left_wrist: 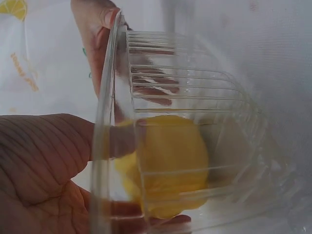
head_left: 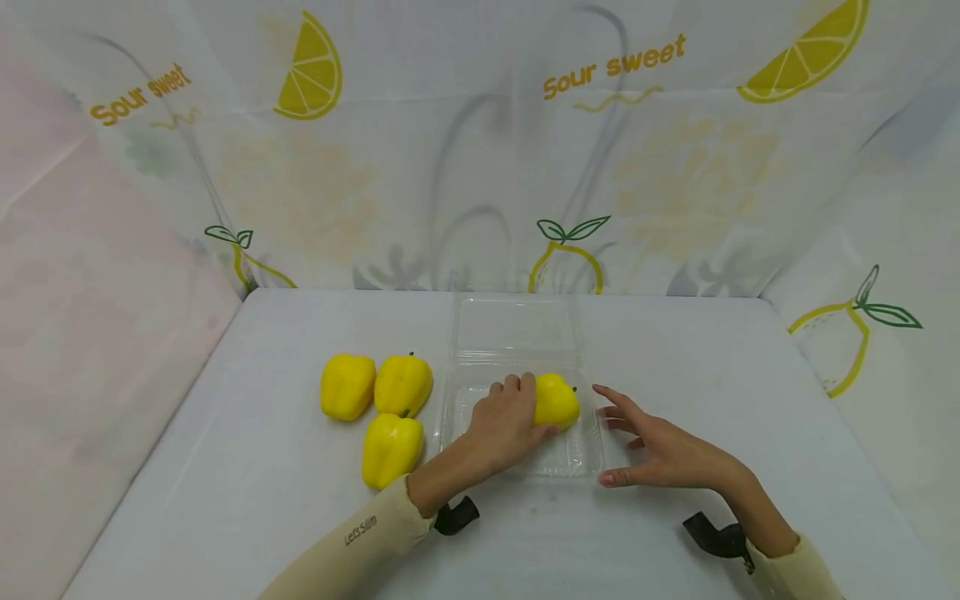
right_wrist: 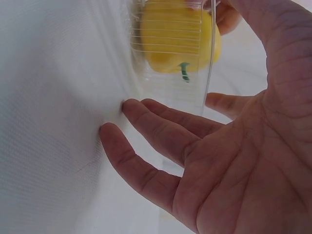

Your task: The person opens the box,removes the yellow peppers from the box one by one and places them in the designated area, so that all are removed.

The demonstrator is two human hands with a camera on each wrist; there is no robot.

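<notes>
A yellow bell pepper (head_left: 557, 402) is inside the clear plastic clamshell container (head_left: 587, 457), its green stem pointing right. My left hand (head_left: 502, 421) grips it from the left, thumb in front and fingers behind. Through the container's wall, the left wrist view shows the pepper (left_wrist: 173, 161) between thumb and fingers. Just beyond the container's right side, my right hand (head_left: 660, 450) is spread with nothing in it. Its fingertips (right_wrist: 111, 134) are low by the white tabletop in the right wrist view, close to the container wall.
Three more yellow bell peppers (head_left: 348, 387) (head_left: 403, 384) (head_left: 392, 450) sit grouped left of the container. The container's lid (head_left: 517, 325) lies folded back behind it. A white cloth (head_left: 480, 167) with lemon prints hangs behind the white table (head_left: 247, 450).
</notes>
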